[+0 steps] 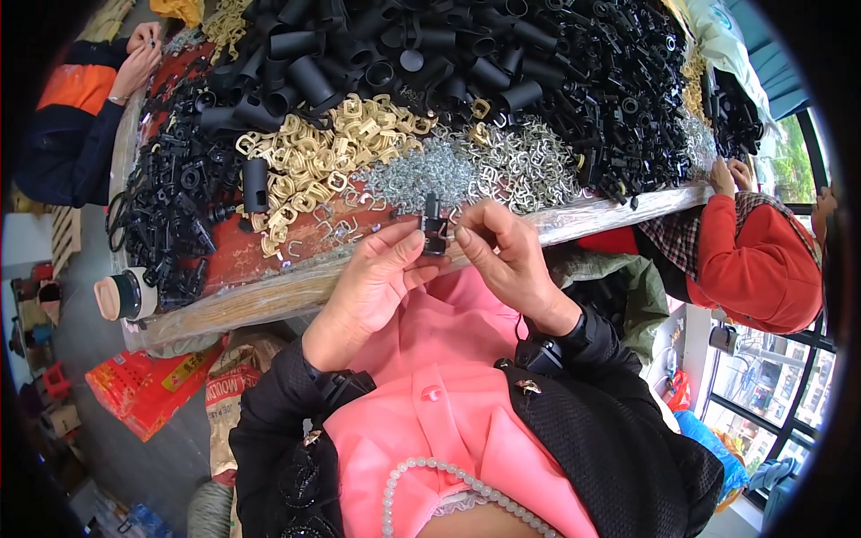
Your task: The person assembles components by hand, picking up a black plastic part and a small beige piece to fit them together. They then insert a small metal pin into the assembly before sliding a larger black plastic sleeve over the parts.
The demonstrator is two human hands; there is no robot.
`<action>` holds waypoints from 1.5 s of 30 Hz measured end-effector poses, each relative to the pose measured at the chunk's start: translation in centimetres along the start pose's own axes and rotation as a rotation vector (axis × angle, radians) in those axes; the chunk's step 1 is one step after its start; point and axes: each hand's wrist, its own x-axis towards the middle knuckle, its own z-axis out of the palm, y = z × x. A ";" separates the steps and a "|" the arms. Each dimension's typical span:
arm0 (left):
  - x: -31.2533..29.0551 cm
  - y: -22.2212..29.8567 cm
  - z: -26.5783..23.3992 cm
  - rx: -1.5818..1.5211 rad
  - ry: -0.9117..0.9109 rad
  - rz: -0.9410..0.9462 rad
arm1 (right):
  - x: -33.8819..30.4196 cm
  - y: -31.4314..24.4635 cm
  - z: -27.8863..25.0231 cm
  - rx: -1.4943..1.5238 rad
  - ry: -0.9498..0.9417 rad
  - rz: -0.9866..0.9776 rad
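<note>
My left hand [369,276] pinches a small black plastic part [434,240] upright between thumb and fingers, just over the table's near edge. Close to its right side is my right hand [513,258], thumb and forefinger drawn together; what lies between those fingertips, if anything, is too small to make out. Behind the part lies a heap of small silvery screws [421,175]. Bent metal hooks [529,161] are piled to the right of the screws, and beige square plastic rings [314,161] to their left.
Black plastic tubes [309,81] fill the table's far middle. Small black parts heap up at the right [628,108] and left [170,197]. A white-and-green cup [134,294] stands at the left corner. One co-worker [76,117] is at the left, another in red [758,260] at the right.
</note>
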 end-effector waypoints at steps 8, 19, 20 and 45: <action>-0.2 -1.5 0.8 0.059 -0.063 0.226 | -1.1 0.1 0.1 -0.086 0.064 -0.106; 0.0 -0.3 -0.5 -0.069 -0.094 0.101 | -0.3 1.4 0.9 0.406 -0.031 0.060; 0.1 -0.2 -0.7 -0.072 -0.090 0.078 | -0.2 1.9 0.8 0.432 -0.058 0.093; -1.0 -0.4 0.2 -0.011 0.023 -0.001 | 0.2 -0.6 0.7 -0.291 -0.035 -0.413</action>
